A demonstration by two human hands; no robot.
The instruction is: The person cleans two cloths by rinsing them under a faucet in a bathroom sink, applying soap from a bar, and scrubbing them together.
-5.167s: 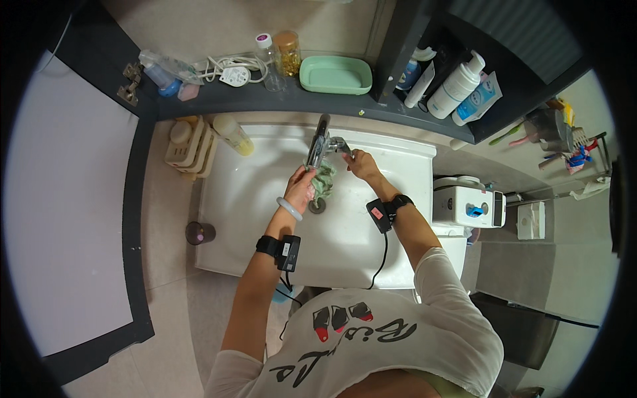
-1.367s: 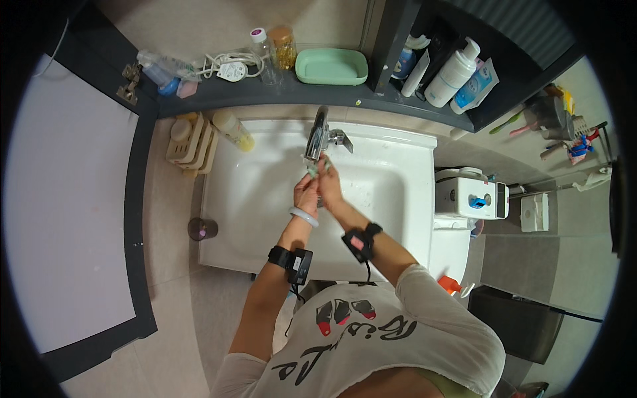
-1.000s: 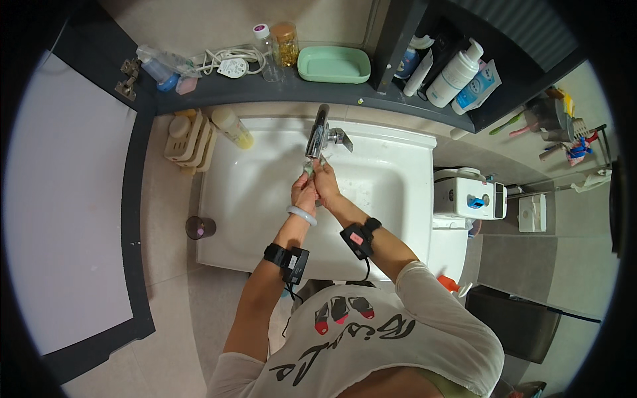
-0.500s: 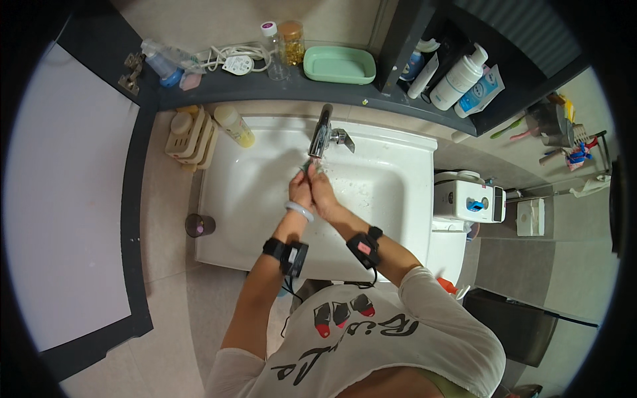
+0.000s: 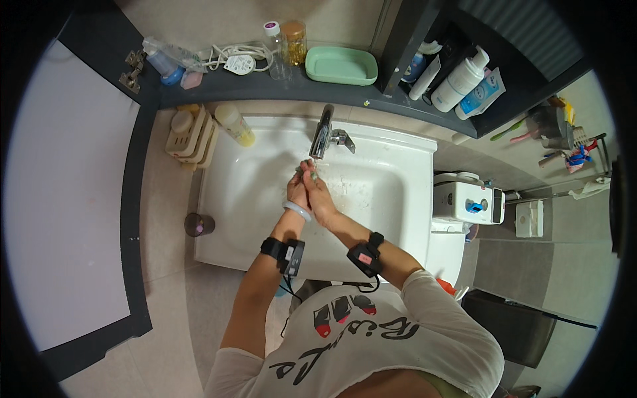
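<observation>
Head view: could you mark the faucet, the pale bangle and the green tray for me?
Faucet (image 5: 321,137): head view, on the chrome spout.
Pale bangle (image 5: 296,210): head view, on the middle of its visible band.
Green tray (image 5: 342,67): head view, on its bare inner floor.

Lt green cloth (image 5: 314,175), mostly hidden btwn hands (image 5: 319,193)

I saw the left hand (image 5: 296,190) and right hand (image 5: 320,196) meet around a mostly hidden green cloth (image 5: 314,175), near the chrome tap (image 5: 322,132), over the white sink (image 5: 378,199).
</observation>
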